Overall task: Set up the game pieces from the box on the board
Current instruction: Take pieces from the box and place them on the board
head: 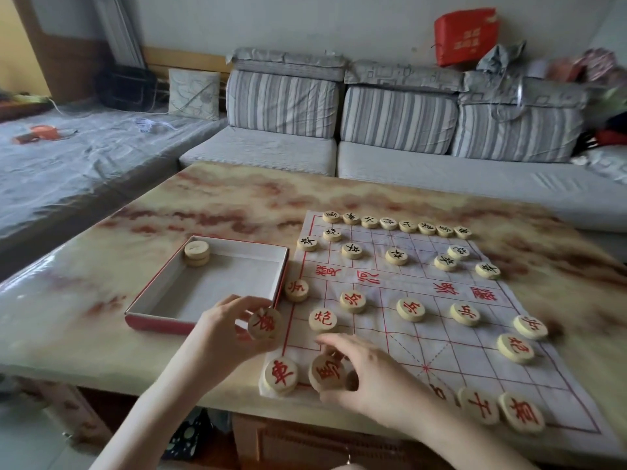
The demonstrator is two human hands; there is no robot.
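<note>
A white cloth board (424,320) with red lines lies on the marble-patterned table (203,212). Round wooden pieces with black characters (396,256) fill its far rows; red-character ones (410,309) stand on the near rows. My left hand (220,334) pinches a red-character piece (265,323) at the board's near left edge. My right hand (369,371) holds another red-character piece (326,372) at the near row, beside a placed piece (281,374). The open box (217,283), left of the board, has two stacked pieces (196,252) in its far corner.
A grey striped sofa (407,130) runs behind the table, with a red bag (464,35) and clutter on its right end. A covered bed (68,157) lies at left. Below the table's near edge is a wooden cabinet (322,442).
</note>
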